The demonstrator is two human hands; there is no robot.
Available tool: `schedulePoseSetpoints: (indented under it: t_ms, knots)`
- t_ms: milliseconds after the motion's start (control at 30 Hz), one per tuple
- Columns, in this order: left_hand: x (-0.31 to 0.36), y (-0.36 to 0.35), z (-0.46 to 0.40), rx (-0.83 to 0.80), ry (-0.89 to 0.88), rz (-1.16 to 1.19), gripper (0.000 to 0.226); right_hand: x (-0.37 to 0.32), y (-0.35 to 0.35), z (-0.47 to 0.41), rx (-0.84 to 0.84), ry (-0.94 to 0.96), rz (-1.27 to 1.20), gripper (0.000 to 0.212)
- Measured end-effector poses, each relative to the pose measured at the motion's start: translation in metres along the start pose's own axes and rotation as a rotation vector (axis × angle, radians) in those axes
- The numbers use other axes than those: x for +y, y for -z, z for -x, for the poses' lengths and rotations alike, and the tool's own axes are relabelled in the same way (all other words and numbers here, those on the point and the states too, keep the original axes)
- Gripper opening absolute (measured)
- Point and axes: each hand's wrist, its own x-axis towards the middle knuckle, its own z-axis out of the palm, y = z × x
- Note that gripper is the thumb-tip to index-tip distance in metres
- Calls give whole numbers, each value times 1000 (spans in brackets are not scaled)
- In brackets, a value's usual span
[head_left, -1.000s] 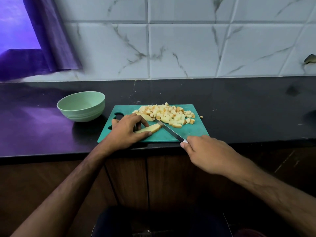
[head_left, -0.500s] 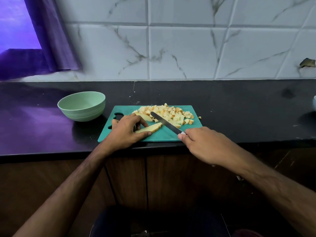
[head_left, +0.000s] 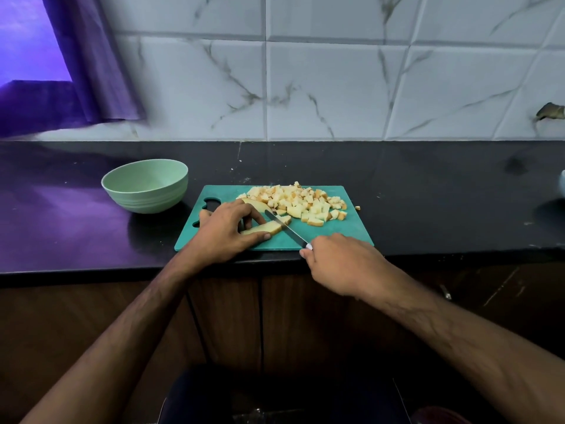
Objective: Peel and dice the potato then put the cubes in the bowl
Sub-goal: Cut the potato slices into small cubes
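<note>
A teal cutting board (head_left: 342,237) lies at the front edge of the black counter. A heap of pale potato cubes (head_left: 301,203) covers its far half. My left hand (head_left: 227,231) presses a peeled potato strip (head_left: 263,230) flat on the board; another potato piece (head_left: 256,205) lies just behind the fingers. My right hand (head_left: 342,264) grips a knife (head_left: 286,229) by the handle, and the blade crosses the right end of the strip, where a small piece (head_left: 286,220) sits beyond the blade. A light green bowl (head_left: 145,185), with nothing in it, stands left of the board.
The counter (head_left: 428,194) runs against a marble-tiled wall. A purple curtain (head_left: 91,56) hangs at the far left. One stray cube (head_left: 357,207) lies on the counter beside the board's right edge. A white object (head_left: 562,182) shows at the right frame edge. Wooden cabinet doors sit below.
The knife blade has moved left from beside the cube heap and come down across the right end of the potato strip. My left hand has stayed on the strip.
</note>
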Motion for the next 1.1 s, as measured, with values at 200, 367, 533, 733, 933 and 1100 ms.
schedulePoseSetpoints:
  t_ms: [200, 367, 533, 733, 933, 1100]
  knots:
    - [-3, -1, 10, 71, -24, -91, 47, 4, 23, 12, 41, -2, 18, 39]
    - [-6, 1, 15, 95, -27, -92, 29, -3, 2, 17, 19, 17, 1, 36]
    - [-5, 1, 13, 90, -1, -54, 22, -13, -5, 10, 18, 36, -20, 32]
    - [-1, 3, 16, 94, 5, -89, 25, -14, 10, -3, -51, 3, -37, 38]
    - [-13, 4, 25, 148, 4, -38, 23, -14, 14, 7, 26, 40, 17, 40]
    - [-12, 5, 21, 146, 36, -28, 20, -24, -7, 13, 30, 66, 15, 32]
